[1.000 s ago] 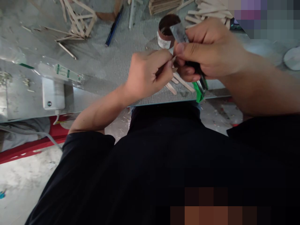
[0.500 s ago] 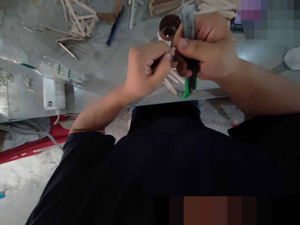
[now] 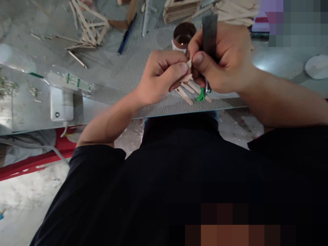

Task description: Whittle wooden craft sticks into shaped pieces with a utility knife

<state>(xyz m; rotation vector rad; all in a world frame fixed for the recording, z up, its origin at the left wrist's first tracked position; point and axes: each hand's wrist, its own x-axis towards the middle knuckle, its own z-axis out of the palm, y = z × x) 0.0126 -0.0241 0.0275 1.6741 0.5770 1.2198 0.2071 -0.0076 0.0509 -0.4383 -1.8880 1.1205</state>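
My left hand (image 3: 162, 77) is closed, pinching a small pale piece of craft stick (image 3: 188, 68) between thumb and fingers. My right hand (image 3: 228, 59) is wrapped round what looks like a utility knife (image 3: 210, 36), a flat dark-grey bar at the top with a green part (image 3: 201, 95) below the fist. The right fingertips meet the wooden piece; any cutting edge there is hidden. Several loose craft sticks (image 3: 185, 95) lie under both hands. Just beyond the fingers stands a brown candle jar (image 3: 183, 36) with a small flame.
Stacked craft sticks (image 3: 181, 10) and a loose pile (image 3: 235, 10) sit at the back. A stick frame (image 3: 89, 29), a blue pen (image 3: 126, 36), a plastic bottle (image 3: 74, 80) and a white adapter (image 3: 61, 104) occupy the left. A round white disc (image 3: 317, 66) lies right.
My right hand has turned the knife slightly and lowered it. The wooden piece shows more between the hands, and my left thumb lies flatter along it. The view has shifted slightly.
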